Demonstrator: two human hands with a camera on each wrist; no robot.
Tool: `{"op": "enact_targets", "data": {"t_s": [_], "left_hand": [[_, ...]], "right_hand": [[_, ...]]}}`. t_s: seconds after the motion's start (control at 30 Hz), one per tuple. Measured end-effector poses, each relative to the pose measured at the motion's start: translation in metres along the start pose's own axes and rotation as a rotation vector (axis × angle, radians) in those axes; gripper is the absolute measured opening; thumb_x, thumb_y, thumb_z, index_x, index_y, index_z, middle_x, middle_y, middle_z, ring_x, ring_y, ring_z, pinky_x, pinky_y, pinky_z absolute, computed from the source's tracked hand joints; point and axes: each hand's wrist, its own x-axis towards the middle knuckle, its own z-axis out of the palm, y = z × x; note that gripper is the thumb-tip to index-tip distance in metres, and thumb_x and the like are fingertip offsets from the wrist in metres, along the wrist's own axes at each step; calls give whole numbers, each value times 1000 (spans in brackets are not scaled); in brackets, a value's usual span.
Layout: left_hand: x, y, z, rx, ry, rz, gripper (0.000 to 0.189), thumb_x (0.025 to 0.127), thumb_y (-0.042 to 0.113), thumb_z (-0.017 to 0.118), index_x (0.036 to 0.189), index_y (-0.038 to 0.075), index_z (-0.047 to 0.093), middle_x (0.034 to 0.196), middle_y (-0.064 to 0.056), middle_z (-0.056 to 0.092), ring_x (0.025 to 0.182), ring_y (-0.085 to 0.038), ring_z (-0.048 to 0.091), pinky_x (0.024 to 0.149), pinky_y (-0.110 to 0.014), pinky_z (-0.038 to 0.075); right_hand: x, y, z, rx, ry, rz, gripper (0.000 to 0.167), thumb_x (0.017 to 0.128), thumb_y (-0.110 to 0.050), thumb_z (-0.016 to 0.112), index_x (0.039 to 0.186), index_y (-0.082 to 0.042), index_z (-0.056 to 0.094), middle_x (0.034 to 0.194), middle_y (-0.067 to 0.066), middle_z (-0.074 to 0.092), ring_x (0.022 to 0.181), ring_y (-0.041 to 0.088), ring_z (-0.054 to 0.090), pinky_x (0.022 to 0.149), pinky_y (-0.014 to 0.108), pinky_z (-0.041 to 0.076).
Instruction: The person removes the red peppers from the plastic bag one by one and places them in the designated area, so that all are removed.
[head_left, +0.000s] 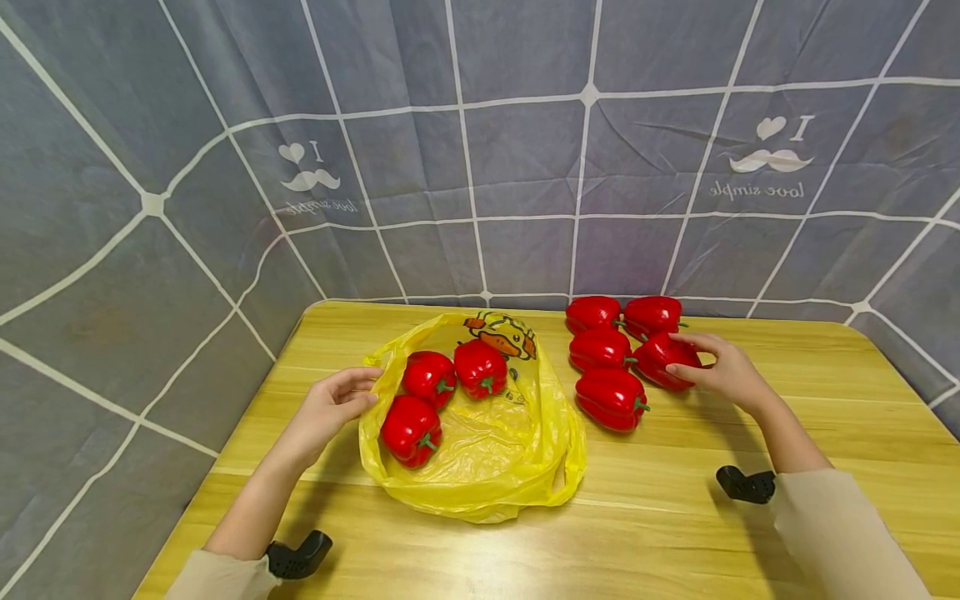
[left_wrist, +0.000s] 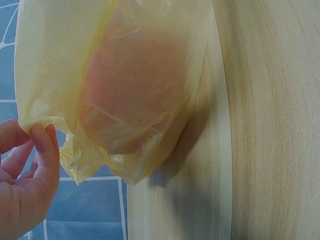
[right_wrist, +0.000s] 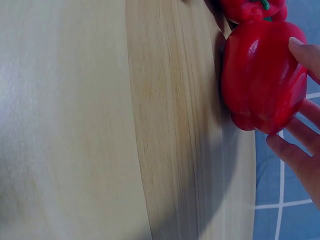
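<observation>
Pepper (right_wrist: 260, 75) — between right fingers (right_wrist: 294, 156)

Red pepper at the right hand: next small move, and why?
Probably lift the red pepper toward the yellow bag: the right hand has fingers around the pepper's end, the left hand pinches the open bag's rim, and three similar peppers lie inside.

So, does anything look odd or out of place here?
Yes: on the grey cloth behind the table, the lettering reads backwards, so perhaps it hangs wrong side out. Around the red peppers and yellow bag, I see nothing spilled.
</observation>
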Motion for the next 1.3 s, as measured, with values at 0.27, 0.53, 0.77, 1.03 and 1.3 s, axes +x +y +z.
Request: {"op": "enact_targets", "data": {"t_s": [0.27,0.53,0.77,1.03,1.3], "left_hand": [[1,-1,0,4,-3,-1,40,90,3,59,126,-11,48,107,-19,58,88,-9,57,77,-19,49],[0,-1,-1,1,1,-7,40,90,3,59,126,-10,48,106,-17,57,88,-9,56,77,-19,48],[0,-1,-1,0,0,-11,41,90,3,59,127,-10,48,108,-18,57,89,-9,56,78,-19,48],[0,1,-1,2,4,-16,41,90,3,58,127,-10,47,107,-18,56,89,-9,56,78,-19,48],[0,2,-1,1,4,-15,41,90,3,58,127,-10,48,107,-18,56,88,-9,56,77,-19,48]], "right_hand": [[-1,0,-2,4,-13,8,52,85,-21,69,127,3,53,129,29,47,116,43,42,84,58,44],[-2,0,-3,-1,-18,10,51,84,-20,69,127,4,53,129,29,48,115,42,44,83,57,45],[-1,-6,-9,0,-25,17,52,85,-21,68,128,3,52,128,28,48,113,43,43,82,58,45],[2,-23,-14,50,-18,-2,50,86,-18,68,127,5,52,126,26,51,110,41,47,85,48,48],[7,-48,-14,83,-34,-21,53,84,-22,70,128,1,53,126,22,52,111,36,50,76,9,45]]}}
